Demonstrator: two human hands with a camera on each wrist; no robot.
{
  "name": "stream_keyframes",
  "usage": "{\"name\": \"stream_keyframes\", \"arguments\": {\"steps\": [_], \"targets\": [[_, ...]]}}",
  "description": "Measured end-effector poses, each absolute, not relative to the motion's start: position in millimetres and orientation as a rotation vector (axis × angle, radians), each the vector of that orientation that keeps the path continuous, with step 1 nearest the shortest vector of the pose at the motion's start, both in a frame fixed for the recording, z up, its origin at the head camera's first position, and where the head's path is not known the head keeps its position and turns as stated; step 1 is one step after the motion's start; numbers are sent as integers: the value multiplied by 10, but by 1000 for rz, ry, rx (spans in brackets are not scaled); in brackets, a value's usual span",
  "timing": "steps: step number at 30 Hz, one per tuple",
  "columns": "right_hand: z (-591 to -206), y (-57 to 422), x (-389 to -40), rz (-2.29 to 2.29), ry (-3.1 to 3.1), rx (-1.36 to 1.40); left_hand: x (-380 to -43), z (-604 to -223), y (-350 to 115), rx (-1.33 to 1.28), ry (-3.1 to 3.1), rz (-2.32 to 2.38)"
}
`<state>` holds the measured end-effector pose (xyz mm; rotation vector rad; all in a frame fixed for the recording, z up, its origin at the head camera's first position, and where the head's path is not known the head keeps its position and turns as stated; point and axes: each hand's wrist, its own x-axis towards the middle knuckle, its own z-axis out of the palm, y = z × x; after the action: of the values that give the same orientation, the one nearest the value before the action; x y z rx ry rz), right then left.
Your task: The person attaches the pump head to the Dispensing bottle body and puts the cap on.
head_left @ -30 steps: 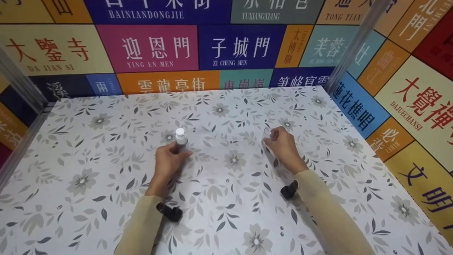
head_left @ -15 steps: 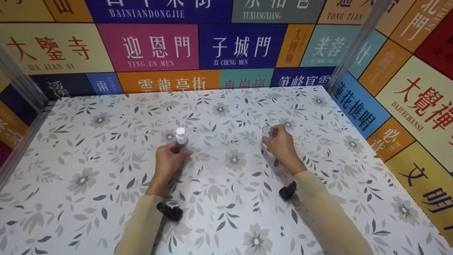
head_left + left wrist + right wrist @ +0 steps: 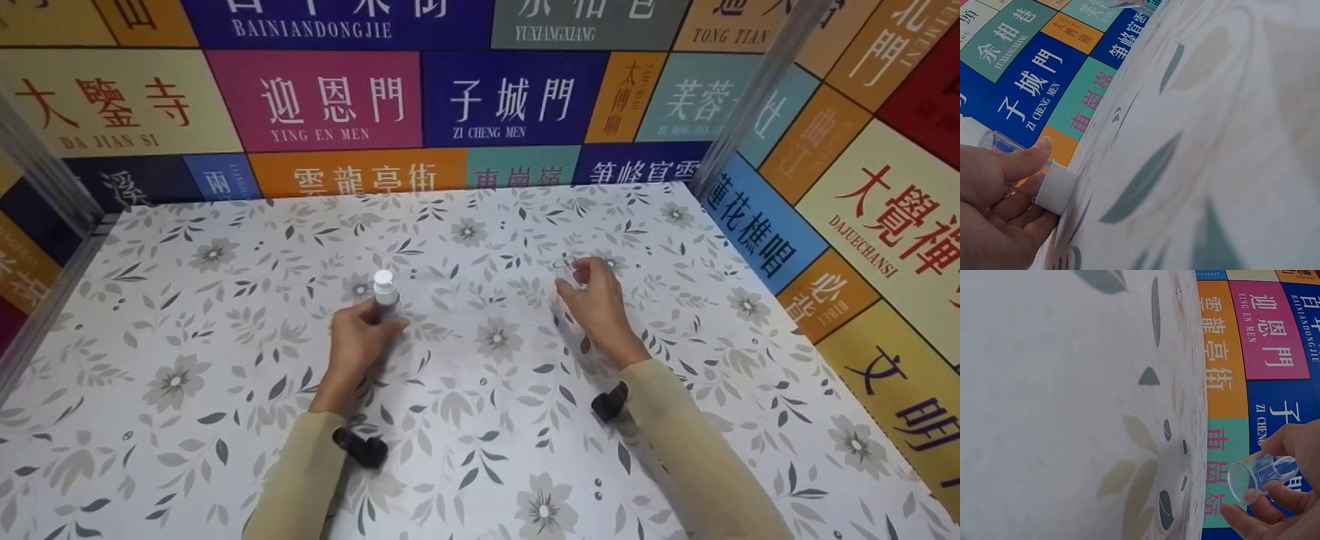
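Note:
My left hand (image 3: 358,337) grips a small clear bottle (image 3: 1005,143) in its thumb and fingers. In the head view its white top (image 3: 384,282) sticks up above the hand, while the left wrist view shows a white end piece (image 3: 1057,188) down at the tabletop. Most of the clear body is behind the fingers. Further right, my right hand (image 3: 600,304) holds a small clear plastic cup-like cap (image 3: 1246,482) between thumb and fingers. Its wide rim faces the tabletop and looks apart from it; the narrow end lies among the fingers.
A white cloth with grey flowers and leaves covers the table (image 3: 465,420). Colourful lettered panels (image 3: 322,101) stand along the back and right side. Black wrist cameras (image 3: 361,448) are strapped over the sleeves.
The right hand has moved slightly away from me with the clear cap, and its thumb and index finger look further apart. The left hand and bottle stay in place.

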<state>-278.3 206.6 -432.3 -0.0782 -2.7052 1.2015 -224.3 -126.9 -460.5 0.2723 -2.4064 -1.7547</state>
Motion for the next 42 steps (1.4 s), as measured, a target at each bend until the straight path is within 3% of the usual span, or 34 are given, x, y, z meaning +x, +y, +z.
{"name": "stream_keyframes", "arguments": {"steps": [23,42], "targets": [[-4169,1910,-2767,1118,-2508,213,-2250,-4593,-1265,263,-2420,-1750],[-3990,1702,-2681,1158,-2488,257,-2255,-4599,-1263,293,-2404,-1776]]}}
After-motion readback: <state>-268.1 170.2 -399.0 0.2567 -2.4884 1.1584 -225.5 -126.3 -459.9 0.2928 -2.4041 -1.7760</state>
